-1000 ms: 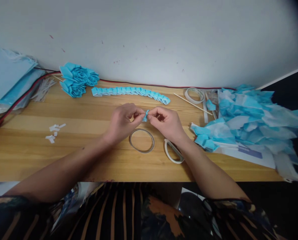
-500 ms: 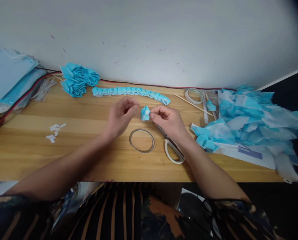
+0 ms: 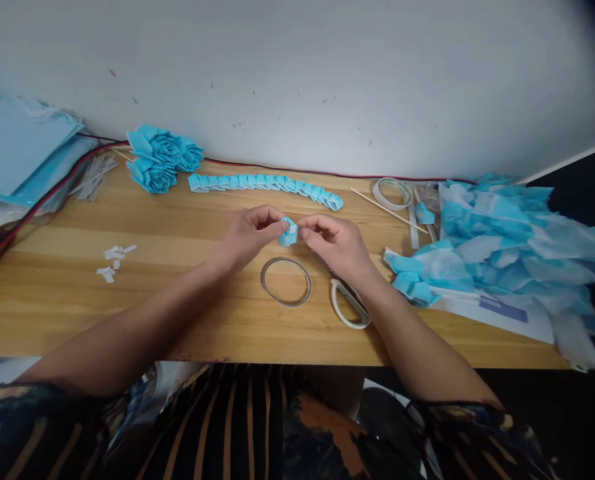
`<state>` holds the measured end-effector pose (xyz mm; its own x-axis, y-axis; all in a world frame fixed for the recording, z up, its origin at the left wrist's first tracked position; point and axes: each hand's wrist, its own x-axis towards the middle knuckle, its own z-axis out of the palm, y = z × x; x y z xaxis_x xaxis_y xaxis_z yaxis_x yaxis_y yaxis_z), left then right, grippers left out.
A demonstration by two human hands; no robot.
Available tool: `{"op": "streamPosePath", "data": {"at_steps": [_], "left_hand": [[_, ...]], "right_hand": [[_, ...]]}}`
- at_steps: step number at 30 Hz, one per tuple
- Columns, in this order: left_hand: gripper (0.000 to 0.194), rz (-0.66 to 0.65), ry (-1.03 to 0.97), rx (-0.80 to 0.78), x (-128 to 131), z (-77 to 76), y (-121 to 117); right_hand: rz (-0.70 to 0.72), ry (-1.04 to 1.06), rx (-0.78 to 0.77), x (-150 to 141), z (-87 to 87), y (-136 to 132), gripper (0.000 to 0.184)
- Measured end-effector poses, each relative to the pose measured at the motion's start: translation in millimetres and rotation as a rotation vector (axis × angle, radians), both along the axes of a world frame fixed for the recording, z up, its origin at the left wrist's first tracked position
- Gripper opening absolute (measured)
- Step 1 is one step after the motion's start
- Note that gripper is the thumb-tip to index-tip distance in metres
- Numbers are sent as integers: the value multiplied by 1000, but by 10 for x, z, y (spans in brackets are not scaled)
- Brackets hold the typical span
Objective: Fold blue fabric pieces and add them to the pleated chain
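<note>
Between my two hands, above the table, is a small folded light-blue piece (image 3: 289,233) of thin, paper-like sheet with a white patch on it. My left hand (image 3: 256,233) pinches its upper left side between thumb and forefinger. At its right edge, the fingertips of my right hand (image 3: 334,243) are closed on it. Below the piece lies a thin, flat ring (image 3: 286,305), perhaps a nearly used-up tape roll. Scissors (image 3: 350,325) with a white handle lie partly hidden under my right wrist. Beyond my hands, a curved row of folded blue pieces (image 3: 262,181) stretches across the table.
Blue flowers (image 3: 160,157) lie at the back left, beside white strips (image 3: 94,177) and stacked blue sheets (image 3: 22,147). White scraps (image 3: 108,273) are at left. A tape roll (image 3: 392,193), a thin stick (image 3: 382,204) and heaped blue petals (image 3: 517,233) are at right.
My left hand has moved right and slightly down and taken hold of the folded blue piece. My right hand stays at the piece's right edge. The whole view has shifted slightly.
</note>
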<state>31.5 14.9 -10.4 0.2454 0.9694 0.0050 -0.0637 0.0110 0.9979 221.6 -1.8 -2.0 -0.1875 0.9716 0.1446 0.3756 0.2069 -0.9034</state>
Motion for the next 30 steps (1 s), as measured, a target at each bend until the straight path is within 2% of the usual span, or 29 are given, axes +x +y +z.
{"op": "streamPosePath", "data": {"at_steps": [3, 5, 10, 14, 26, 30], "left_hand": [[27, 58, -17, 50, 3, -32, 4], [25, 80, -18, 82, 10, -52, 2], [24, 63, -22, 112, 38, -82, -16], [21, 32, -14, 142, 49, -87, -28], [13, 44, 115, 302, 18, -92, -34], [13, 39, 117, 292, 18, -86, -35]], "right_hand": [[-95, 6, 96, -22, 42, -33, 17], [-96, -12, 130, -43, 77, -67, 12], [-2, -40, 60, -71, 96, -107, 15], [-17, -42, 40, -58, 72, -85, 20], [-21, -23, -11, -55, 67, -52, 21], [-1, -1, -36, -50, 77, -49, 20]]}}
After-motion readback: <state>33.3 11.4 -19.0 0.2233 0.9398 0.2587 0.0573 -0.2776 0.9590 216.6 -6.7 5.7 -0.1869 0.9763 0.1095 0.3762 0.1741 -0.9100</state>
